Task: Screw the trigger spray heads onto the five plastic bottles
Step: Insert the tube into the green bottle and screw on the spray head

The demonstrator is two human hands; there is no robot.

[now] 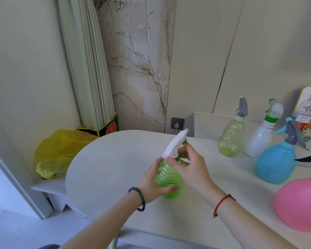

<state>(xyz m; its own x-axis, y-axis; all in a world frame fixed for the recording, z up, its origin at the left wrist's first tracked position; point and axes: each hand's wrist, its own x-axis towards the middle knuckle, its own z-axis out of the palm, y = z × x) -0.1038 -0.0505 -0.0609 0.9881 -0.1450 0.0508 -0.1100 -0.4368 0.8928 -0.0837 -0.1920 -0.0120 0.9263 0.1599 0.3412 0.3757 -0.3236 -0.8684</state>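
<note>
Head view showed a white table [106,168] with a ribbed green bottle [169,178] near its centre, tilted. The left hand [154,184] wrapped the bottle's body from nine o'clock, fingers closed around it. The right hand [192,166] came in from three o'clock, its fingertips pinched at the bottle's neck, at the base of the white trigger spray head [175,142] seated on top. Toward two o'clock stood a pale yellow-green bottle [231,139], a white bottle [260,141] and a blue bottle [276,162], each wearing a spray head. A pink bottle [302,203] sat at four o'clock, its top cut off by the frame edge.
</note>
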